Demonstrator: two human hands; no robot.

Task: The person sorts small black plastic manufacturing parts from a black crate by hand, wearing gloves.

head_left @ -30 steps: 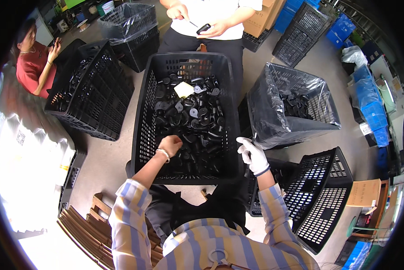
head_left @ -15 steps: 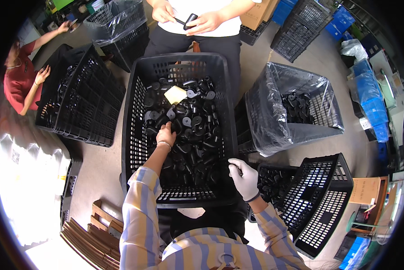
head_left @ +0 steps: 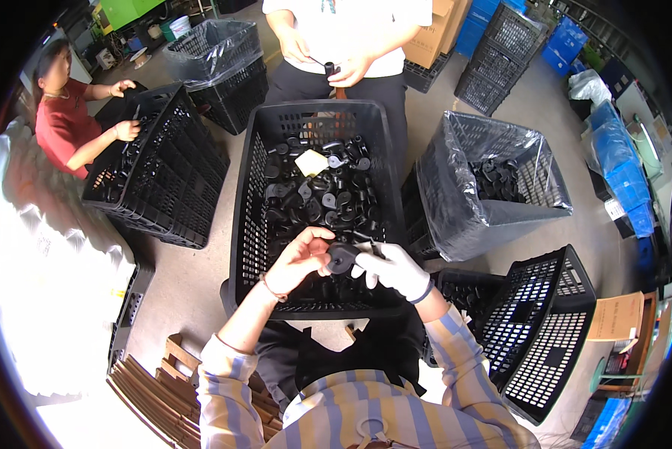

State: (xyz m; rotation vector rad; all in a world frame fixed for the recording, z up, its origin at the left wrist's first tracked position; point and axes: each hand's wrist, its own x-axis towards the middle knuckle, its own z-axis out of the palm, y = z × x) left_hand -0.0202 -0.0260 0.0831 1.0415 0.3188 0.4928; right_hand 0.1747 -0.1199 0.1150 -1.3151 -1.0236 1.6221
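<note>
Over the near half of a large black crate [head_left: 244,224] I hold a black plastic part with a round, disc-like end [head_left: 342,258]. My bare left hand [head_left: 304,260] pinches its left side between thumb and fingers. On its right side are the fingers of my right hand [head_left: 394,271], which wears a white glove. A thin dark thing [head_left: 371,241] sticks up by the gloved fingers; I cannot make out what it is. Many similar black parts [head_left: 321,202] lie heaped in the crate below, with a pale yellow piece [head_left: 311,163] on top of them.
Facing me, a person in a white top [head_left: 343,37] handles another black part. At left, a person in red [head_left: 70,127] reaches into a black crate [head_left: 164,165]. A plastic-lined crate [head_left: 455,179] stands at right, with tilted black crates [head_left: 534,329] nearer me. Cardboard [head_left: 145,404] lies lower left.
My left hand has come up from the heap toward me with a black part. My right hand has moved left to meet it. The person in red now has both hands at the crate.
</note>
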